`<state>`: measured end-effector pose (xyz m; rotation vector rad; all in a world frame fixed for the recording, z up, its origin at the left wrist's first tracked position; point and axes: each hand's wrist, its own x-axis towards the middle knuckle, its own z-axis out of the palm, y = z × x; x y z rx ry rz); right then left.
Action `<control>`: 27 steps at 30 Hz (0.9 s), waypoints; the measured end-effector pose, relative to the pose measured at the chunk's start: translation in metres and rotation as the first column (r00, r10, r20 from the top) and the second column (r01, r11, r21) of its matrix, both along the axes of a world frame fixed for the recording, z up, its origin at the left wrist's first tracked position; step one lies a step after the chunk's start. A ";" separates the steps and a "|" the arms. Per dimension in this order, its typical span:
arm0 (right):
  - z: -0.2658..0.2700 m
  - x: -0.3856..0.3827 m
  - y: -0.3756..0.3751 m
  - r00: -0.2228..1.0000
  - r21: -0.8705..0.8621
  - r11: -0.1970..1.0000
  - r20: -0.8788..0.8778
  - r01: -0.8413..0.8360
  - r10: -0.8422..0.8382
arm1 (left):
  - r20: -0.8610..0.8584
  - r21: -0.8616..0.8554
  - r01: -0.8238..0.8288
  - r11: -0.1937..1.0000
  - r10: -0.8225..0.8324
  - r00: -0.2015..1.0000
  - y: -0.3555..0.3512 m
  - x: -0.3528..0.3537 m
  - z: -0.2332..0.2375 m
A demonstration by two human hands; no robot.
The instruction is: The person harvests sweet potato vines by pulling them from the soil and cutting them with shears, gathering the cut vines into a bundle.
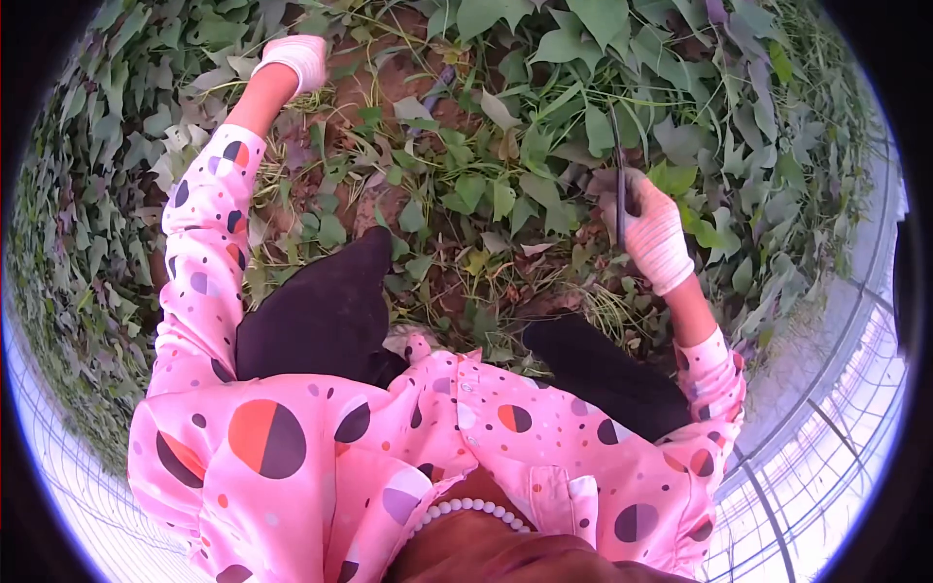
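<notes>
My left hand (297, 62), in a whitish knit glove, is closed among the vines at the upper left; what its fingers hold, if anything, is hidden. Over on the right, my right hand (653, 231) wears a similar glove. It grips a thin, dark, narrow tool (619, 180), which points away from me into the foliage. Broad lobed leaves (573, 44) of a creeping vine surround both hands. Between them, low stems and smaller leaves (471, 189) lie over reddish-brown soil (394, 73).
My dark-trousered knees (316, 311) (603, 374) are bent close to the plants. A small purplish, elongated thing (439, 87) lies on the soil ahead. Dense vines (87, 243) spread along the left. A pale surface with a dark grid (816, 418) borders the lower right.
</notes>
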<state>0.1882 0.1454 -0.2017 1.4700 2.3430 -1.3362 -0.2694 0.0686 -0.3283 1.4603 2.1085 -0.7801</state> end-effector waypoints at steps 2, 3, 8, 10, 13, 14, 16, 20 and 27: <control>-0.058 -0.025 0.017 0.988 0.166 0.981 -0.105 -0.097 0.116 | 0.251 0.370 -0.005 0.929 -0.095 0.963 0.013 0.069 0.034; -0.078 -0.038 0.021 0.982 0.125 0.988 -0.154 -0.092 0.111 | 0.488 0.474 -0.041 0.880 -0.224 0.843 0.015 0.095 0.019; -0.128 -0.045 0.014 0.988 -0.011 1.000 -0.154 -0.026 0.024 | 0.823 -0.181 0.548 0.817 -0.179 0.539 -0.061 0.234 -0.019; -0.146 -0.017 0.004 0.997 0.016 0.999 -0.058 -0.045 0.046 | 0.778 0.070 0.663 0.745 -0.457 0.431 -0.122 0.226 -0.061; -0.240 0.072 0.003 0.978 0.185 0.978 0.161 0.100 -0.130 | 0.888 -0.013 0.497 0.867 -0.218 0.405 -0.130 0.186 -0.066; -0.268 0.108 0.004 0.960 0.285 0.952 0.217 0.114 -0.180 | 0.898 -0.084 0.466 0.881 -0.135 0.418 -0.133 0.180 -0.066; -0.270 0.144 0.001 0.948 0.312 0.911 0.079 0.271 -0.310 | 0.911 -0.066 0.463 0.884 -0.136 0.390 -0.132 0.177 -0.058; -0.255 0.159 -0.007 0.870 0.322 0.834 0.056 0.448 -0.489 | 0.909 -0.109 0.329 0.938 -0.040 0.415 -0.115 0.181 -0.049; -0.231 0.188 -0.013 0.341 -0.397 0.531 -0.455 0.749 -0.822 | 0.740 0.551 -0.104 0.828 -0.428 0.519 -0.042 0.211 -0.042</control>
